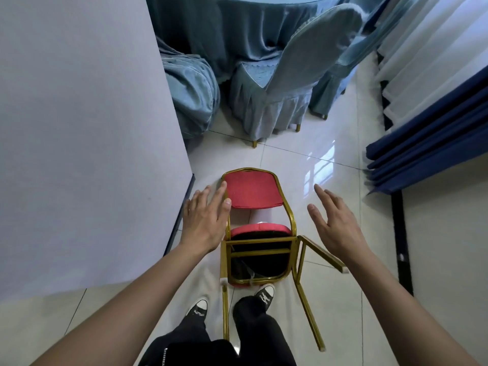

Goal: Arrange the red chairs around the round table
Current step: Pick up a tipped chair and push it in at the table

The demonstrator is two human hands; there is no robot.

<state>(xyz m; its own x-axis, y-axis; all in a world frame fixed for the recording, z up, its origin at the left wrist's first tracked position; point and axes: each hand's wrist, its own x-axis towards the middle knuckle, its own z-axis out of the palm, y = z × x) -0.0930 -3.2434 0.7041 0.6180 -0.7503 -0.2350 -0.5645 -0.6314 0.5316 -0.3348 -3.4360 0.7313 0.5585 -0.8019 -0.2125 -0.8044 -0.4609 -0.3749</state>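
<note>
- Glossy tiled floor [303, 159], white wall to one side.
- Red chair [250, 192]: tipped over on the tiles short of the round table [264, 11], backrest toward it, legs toward the person.
- Left hand [206, 220]: fingers spread, at the backrest's edge, nearer.
- Right hand [332, 220]: spread, empty, apart.

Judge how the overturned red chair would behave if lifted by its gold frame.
The red chair likely lifts stiffly: its gold tube frame looks rigid. Probably light, with thin legs and slim padding. Its splayed legs may swing awkwardly.

red chair [250, 192] | gold frame | tipped on its back | legs toward viewer
</note>
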